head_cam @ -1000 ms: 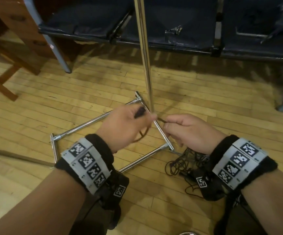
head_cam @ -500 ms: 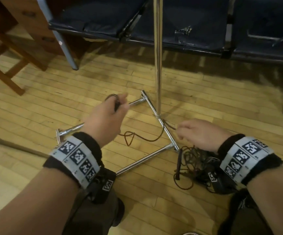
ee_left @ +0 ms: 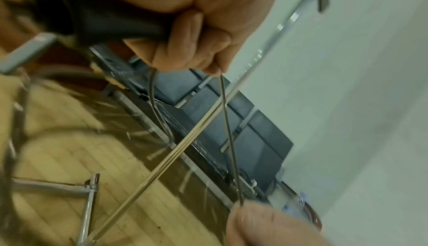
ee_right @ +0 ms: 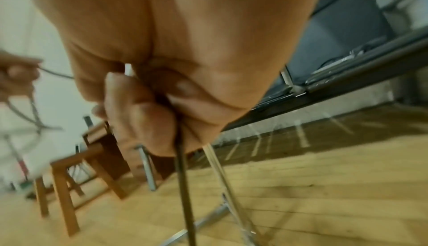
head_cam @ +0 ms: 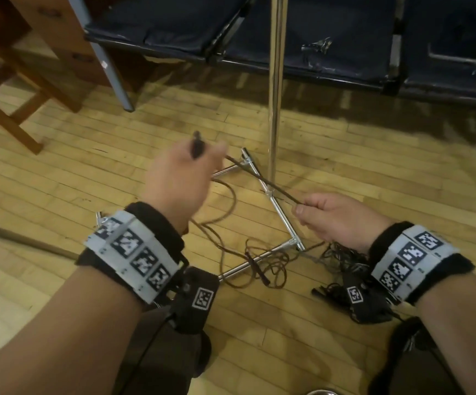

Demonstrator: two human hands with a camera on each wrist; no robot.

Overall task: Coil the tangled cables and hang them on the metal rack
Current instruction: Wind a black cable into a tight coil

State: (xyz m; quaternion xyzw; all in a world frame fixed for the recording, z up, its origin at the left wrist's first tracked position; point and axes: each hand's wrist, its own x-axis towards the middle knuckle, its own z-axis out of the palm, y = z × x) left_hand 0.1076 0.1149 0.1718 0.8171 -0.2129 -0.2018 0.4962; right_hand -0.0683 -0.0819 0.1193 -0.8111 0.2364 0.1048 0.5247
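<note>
Head view: the left hand (head_cam: 179, 178) is curled round a thin brown cable (head_cam: 262, 182), its dark plug end sticking up past the fingers. The right hand (head_cam: 342, 218) pinches the same cable between thumb and fingers, so a taut stretch runs between the two hands. Below the left hand, slack loops lie on the wooden floor (head_cam: 345, 155). A tangled pile of cables (head_cam: 342, 256) sits under the right wrist. The metal rack (head_cam: 275, 81) stands just beyond both hands.
</note>
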